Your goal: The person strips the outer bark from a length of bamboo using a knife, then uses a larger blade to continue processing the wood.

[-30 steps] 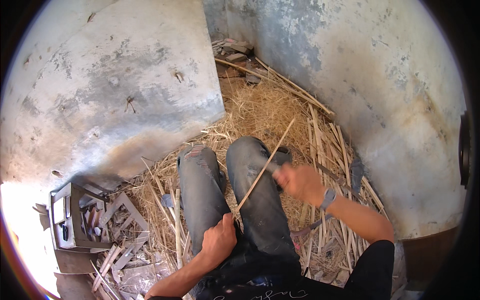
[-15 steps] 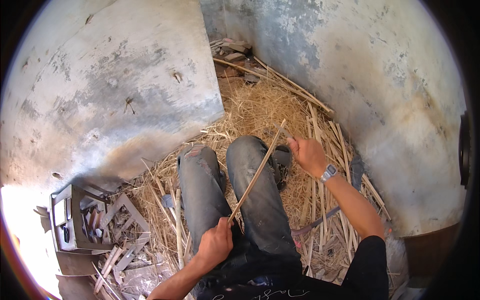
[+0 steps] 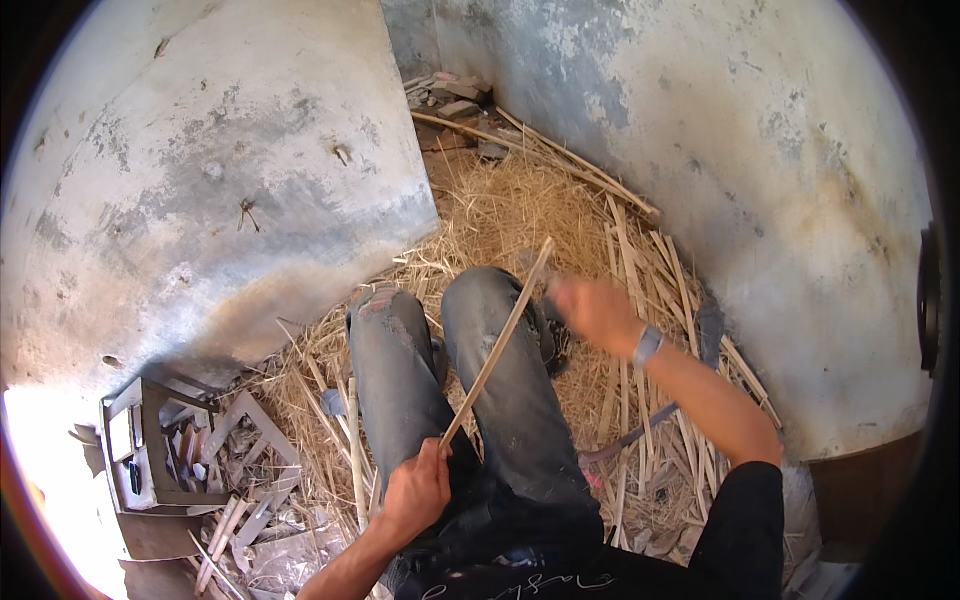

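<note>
A long, thin bamboo strip [image 3: 497, 345] slants up across my right thigh, its far tip standing just beyond my knee. My left hand [image 3: 418, 490] is closed round the lower end of the strip, close to my lap. My right hand [image 3: 597, 312], wearing a wristwatch [image 3: 648, 345], is smeared by motion beside the strip's far end. It grips a knife whose blurred blade [image 3: 528, 260] shows next to the strip's tip; the handle is hidden in the fist.
Straw-like shavings [image 3: 520, 205] cover the floor ahead of my knees. Long split strips [image 3: 640, 290] lie along the right wall [image 3: 740, 180]. At left stand a wooden frame box [image 3: 150, 490] and scrap wood. Bricks [image 3: 455, 95] are heaped in the far corner.
My right hand has moved left and slightly nearer, blurring with the knife. The strip and my left hand have shifted a little left and down in view, and the whole view has also shifted slightly.
</note>
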`<state>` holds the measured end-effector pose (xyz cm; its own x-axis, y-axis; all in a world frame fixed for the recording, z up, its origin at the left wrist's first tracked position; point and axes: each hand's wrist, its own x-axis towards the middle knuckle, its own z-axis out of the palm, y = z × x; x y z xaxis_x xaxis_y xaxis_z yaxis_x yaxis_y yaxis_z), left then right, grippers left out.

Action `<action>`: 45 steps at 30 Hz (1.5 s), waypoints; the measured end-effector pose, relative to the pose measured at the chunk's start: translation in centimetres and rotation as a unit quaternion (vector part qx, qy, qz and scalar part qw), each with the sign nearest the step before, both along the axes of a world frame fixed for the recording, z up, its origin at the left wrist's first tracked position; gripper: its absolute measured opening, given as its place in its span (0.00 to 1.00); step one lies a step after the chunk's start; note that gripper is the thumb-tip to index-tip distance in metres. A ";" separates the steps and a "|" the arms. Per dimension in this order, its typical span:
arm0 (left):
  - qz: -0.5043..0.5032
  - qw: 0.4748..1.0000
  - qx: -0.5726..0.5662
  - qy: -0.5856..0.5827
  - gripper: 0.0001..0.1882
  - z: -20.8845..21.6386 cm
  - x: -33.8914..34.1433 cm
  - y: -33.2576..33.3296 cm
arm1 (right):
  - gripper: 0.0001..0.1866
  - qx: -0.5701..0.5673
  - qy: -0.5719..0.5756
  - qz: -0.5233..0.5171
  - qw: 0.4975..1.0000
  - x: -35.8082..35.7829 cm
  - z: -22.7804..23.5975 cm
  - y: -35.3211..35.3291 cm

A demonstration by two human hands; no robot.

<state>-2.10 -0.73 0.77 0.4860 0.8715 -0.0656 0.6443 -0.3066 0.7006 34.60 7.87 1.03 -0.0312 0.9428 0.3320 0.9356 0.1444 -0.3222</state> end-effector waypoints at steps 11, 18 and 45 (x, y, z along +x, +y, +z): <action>-0.011 1.000 0.007 0.004 0.04 1.3 -0.9 0.2 | 0.32 0.008 -0.055 -0.177 0.983 8.3 -0.3 2.7; 0.002 0.997 -0.073 -0.017 0.07 1.5 -2.3 -0.3 | 0.30 0.007 0.042 -0.053 0.998 -1.3 4.1 -0.2; 0.038 0.806 -0.515 -0.289 0.17 -2.0 -2.3 -0.1 | 0.31 -0.074 0.048 -0.058 0.994 -3.3 6.8 -1.6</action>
